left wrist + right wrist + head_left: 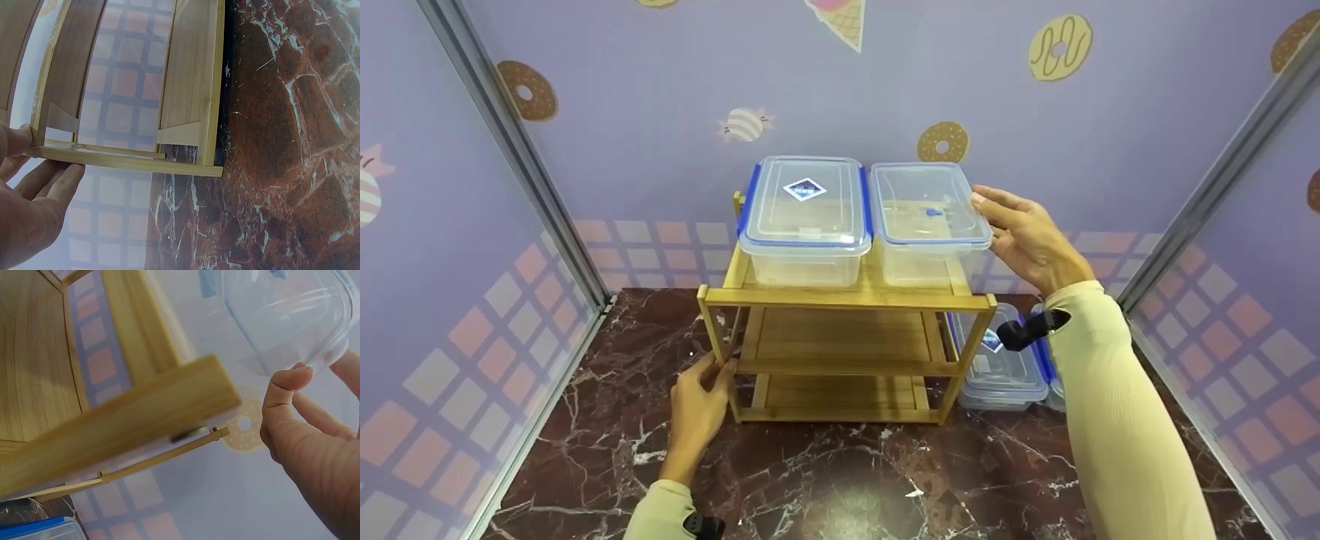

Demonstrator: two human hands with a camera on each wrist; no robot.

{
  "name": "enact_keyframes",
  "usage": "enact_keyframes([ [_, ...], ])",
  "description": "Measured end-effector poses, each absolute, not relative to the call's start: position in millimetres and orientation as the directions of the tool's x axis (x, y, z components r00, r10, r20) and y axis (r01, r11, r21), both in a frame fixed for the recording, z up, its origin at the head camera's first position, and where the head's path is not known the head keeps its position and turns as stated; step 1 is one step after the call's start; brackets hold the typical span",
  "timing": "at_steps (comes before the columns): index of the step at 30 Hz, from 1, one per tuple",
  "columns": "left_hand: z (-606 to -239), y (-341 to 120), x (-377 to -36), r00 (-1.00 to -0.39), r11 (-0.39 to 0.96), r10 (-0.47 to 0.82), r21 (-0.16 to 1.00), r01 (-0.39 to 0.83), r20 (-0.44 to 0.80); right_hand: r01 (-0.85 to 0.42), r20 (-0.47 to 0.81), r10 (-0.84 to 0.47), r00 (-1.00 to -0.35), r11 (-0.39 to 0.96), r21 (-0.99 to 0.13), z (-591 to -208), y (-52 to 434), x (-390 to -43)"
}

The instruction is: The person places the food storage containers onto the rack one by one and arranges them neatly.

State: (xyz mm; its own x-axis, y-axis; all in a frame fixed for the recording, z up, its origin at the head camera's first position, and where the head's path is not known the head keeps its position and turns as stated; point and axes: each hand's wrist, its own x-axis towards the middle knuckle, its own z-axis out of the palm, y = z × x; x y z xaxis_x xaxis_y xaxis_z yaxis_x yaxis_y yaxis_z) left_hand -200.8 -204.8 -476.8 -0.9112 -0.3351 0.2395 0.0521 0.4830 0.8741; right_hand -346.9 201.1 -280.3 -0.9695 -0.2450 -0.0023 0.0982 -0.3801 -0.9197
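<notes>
1. While the right hand [1027, 238] is hovering at the right end of the unlidded box [930, 217], its fingers are lying straight and loose, thumb tip just touching the rim in the right wrist view [304, 410] — holding nothing.
2. Down low, the left hand [699, 405] is gripping the front left post of the rack [840, 330], thumb on one side and fingers curled under a rail [39, 185], steadying it.
3. That box is sitting on the top shelf, right side, pressed against the lidded box [804, 217] to its left.
4. Best play, I'd say: keep the left hand braced, and square the box with gentle fingertip pressure so the rack isn't rocking.
5. More boxes [1001, 371] are resting on the marble top [840, 480] just right of the rack, partly behind the sleeve.
</notes>
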Motion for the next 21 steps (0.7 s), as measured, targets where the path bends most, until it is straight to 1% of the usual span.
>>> enact_keyframes([
  [4, -477.3, -204.6, -200.6, -0.918, 0.474, -0.326, 0.879, 0.049, 0.227, 0.095, -0.002, -0.241, -0.970, -0.372, -0.923, -281.2, 201.6, -345.4],
  [10, -478.7, -203.2, -200.2, -0.912, 0.488, -0.340, 0.872, 0.039, 0.231, 0.102, -0.029, -0.222, -0.975, -0.324, -0.941, -283.1, 212.6, -341.0],
  [16, -479.1, -203.5, -201.1, -0.906, 0.496, -0.346, 0.867, 0.044, 0.244, 0.085, -0.043, -0.168, -0.985, -0.253, -0.964, -289.1, 237.0, -334.4],
  [21, -477.9, -203.9, -202.1, -0.900, 0.496, -0.353, 0.867, 0.052, 0.255, 0.086, -0.061, -0.143, -0.988, -0.177, -0.980, -302.5, 261.5, -327.3],
])
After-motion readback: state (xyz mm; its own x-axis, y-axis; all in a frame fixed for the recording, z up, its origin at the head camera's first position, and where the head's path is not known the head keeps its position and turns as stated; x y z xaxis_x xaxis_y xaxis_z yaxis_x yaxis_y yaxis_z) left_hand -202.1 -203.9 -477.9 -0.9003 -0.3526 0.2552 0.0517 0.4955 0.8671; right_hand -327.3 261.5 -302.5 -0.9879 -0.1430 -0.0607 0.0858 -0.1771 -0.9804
